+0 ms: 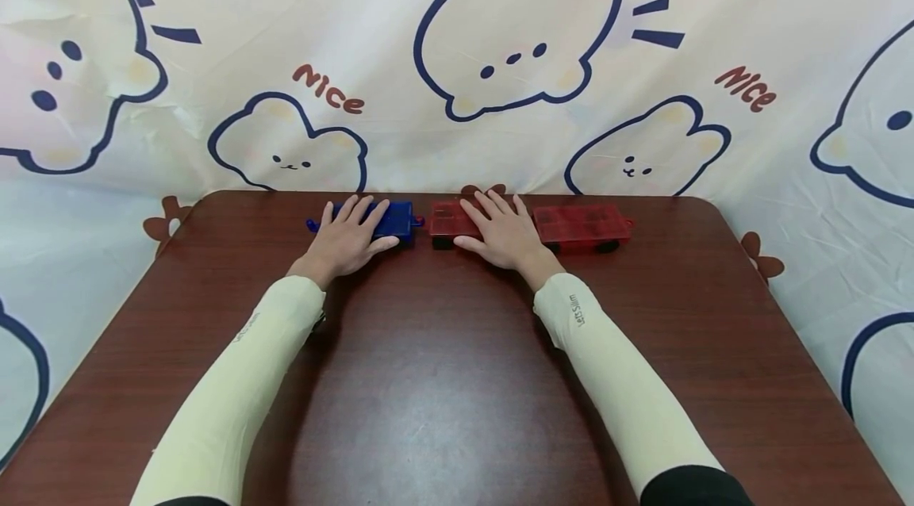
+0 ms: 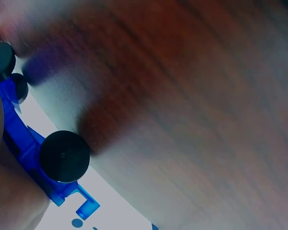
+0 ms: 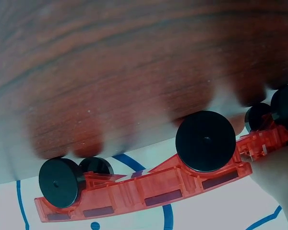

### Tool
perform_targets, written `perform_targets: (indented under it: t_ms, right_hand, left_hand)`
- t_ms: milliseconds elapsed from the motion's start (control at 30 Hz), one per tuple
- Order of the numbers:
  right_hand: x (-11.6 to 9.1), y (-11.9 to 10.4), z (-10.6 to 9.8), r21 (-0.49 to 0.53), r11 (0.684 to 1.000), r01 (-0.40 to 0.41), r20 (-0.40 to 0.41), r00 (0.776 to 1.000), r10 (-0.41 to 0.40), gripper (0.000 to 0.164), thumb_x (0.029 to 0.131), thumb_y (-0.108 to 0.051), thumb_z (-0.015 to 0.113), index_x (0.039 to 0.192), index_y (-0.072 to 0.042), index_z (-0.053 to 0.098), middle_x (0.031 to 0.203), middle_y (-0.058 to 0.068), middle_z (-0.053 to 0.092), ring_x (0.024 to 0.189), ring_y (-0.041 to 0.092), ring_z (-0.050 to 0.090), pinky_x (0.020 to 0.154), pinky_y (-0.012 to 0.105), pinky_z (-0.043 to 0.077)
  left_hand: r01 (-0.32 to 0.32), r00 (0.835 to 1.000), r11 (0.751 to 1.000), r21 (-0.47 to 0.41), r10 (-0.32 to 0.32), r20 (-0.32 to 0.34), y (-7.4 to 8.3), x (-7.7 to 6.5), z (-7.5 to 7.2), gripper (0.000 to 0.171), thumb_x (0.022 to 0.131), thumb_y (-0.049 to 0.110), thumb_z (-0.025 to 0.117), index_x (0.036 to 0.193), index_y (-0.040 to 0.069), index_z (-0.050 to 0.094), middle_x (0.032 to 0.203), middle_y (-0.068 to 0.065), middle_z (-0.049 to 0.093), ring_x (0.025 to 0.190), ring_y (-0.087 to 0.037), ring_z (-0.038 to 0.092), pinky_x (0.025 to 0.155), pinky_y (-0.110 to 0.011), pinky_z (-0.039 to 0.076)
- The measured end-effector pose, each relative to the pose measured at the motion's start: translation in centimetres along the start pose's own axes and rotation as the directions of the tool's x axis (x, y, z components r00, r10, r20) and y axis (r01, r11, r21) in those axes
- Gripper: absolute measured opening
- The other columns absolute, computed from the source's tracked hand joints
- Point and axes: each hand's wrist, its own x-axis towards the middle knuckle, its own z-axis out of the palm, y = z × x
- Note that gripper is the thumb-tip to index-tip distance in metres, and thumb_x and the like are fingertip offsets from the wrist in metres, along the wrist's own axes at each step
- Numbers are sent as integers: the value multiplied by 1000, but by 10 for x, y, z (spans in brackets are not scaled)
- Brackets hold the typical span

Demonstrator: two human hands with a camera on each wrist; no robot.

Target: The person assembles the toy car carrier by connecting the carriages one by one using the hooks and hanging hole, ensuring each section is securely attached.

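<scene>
Left hand over blue toy car, fingers spread. Right hand, apart from left, spread over first red toy car; second red toy car just outside it. All look light, stiff, smooth plastic; wheels likely roll. Hook perhaps fragile; best grip long sides.

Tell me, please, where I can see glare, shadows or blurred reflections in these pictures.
Head view: pale glare on the table, dark shadows along the inner sides of the left sleeve and right sleeve; left wrist view: soft, blurred reflections beside the blue car; right wrist view: smeared reflections too, though the nearer red car looks fairly sharp.
</scene>
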Motion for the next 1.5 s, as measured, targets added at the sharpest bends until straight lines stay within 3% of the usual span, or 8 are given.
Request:
perform_targets:
  t_ms: [867, 1500]
  right_hand:
    - [0, -4, -1, 1, 1000, -14, -6, 1000, 14, 84, 97, -76, 31, 164, -27, 18, 170, 6, 14, 156, 27, 7, 120, 62, 5]
    - [-11, 6, -9, 19, 1000, -2, -48, 999, 3, 81, 98, -72, 35, 164, -26, 22, 168, 7, 21, 156, 29, 8, 121, 61, 6]
  left_hand:
    - [22, 999, 1000, -5, -22, 45, 0, 2, -4, 87, 100, 72, 32, 164, 16, 15, 167, -22, 9, 153, -44, 0, 116, -68, -5]
    - [1, 1000, 1000, -1, -1, 14, 23, 11, -5, 84, 100, 71, 34, 164, 19, 20, 167, -19, 14, 153, -43, 5, 118, -66, -2]
